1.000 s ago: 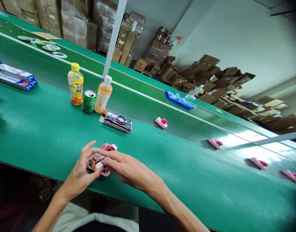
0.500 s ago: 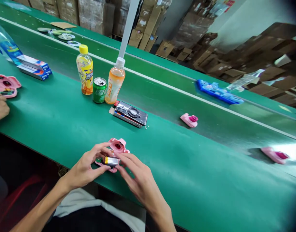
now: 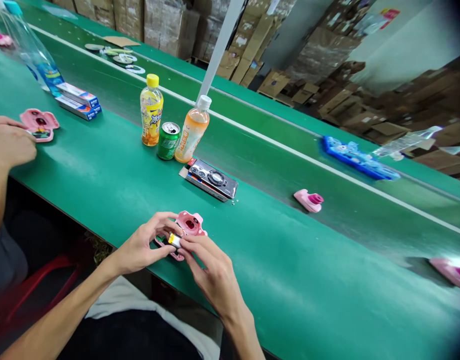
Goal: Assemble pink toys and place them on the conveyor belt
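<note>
While a pink plastic toy camera shell [image 3: 190, 223] is held over the green bench [image 3: 102, 200], a small foil-wrapped battery [image 3: 174, 240] is pressed in at the shell's middle. Whether the shell touches the bench cannot be told. The shell is clasped by the left hand [image 3: 142, 245], its grip closed around the shell's near side. The battery is pinched by the right hand [image 3: 211, 270], whose grip is closed over it, so only a bright end is left showing. The battery's long axis is laid nearly across the view, tipped slightly down toward the right, and the right hand is the nearer of the two. Compared with the frame half a second earlier, less of the battery is exposed, more of it being covered by the right fingers [image 3: 192, 245]. At far left, a co-worker's hand [image 3: 10, 142] is seen further into view, beside a second pink shell [image 3: 39, 125]. Ahead stand a yellow-capped bottle [image 3: 151, 110], a green can [image 3: 168, 141] and an orange drink bottle [image 3: 192, 129].
</note>
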A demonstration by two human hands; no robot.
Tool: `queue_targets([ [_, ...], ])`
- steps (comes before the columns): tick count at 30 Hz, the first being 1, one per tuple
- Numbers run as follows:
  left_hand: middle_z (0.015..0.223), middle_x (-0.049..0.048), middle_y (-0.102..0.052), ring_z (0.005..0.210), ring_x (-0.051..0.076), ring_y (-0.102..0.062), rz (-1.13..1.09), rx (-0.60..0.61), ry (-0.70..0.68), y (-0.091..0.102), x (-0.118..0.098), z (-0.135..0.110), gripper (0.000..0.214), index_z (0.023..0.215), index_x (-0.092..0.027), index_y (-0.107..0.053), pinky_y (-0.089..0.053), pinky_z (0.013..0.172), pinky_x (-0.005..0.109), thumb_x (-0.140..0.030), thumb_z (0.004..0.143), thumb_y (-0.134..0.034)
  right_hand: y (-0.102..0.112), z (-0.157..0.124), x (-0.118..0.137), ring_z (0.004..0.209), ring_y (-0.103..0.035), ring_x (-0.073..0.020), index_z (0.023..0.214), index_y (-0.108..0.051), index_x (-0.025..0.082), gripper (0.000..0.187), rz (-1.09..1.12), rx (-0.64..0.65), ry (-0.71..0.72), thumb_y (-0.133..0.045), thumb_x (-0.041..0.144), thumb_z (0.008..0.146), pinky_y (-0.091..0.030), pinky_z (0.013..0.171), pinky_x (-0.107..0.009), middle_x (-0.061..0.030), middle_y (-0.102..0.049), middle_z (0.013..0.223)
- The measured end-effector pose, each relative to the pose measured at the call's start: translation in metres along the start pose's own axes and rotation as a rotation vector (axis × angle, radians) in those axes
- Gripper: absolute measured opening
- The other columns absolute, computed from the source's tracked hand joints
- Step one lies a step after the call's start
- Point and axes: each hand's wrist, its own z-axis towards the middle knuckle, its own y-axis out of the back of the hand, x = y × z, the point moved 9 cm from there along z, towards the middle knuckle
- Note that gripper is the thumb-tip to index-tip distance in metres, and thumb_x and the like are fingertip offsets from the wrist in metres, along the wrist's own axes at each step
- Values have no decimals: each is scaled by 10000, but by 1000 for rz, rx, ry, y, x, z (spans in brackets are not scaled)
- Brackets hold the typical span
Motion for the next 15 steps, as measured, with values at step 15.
queue_targets([
  [15, 1061, 79, -727, 994, 185, -697, 656, -82, -259, -11, -15, -12, 239, 1101, -172, -705, -587, 873, 305, -163, 1034, -476, 8, -30, -5, 981, -717, -181, 1270, -687, 268, 350, -14, 45, -72, -567, 92, 992, -640, 829, -303, -76, -733, 1095],
])
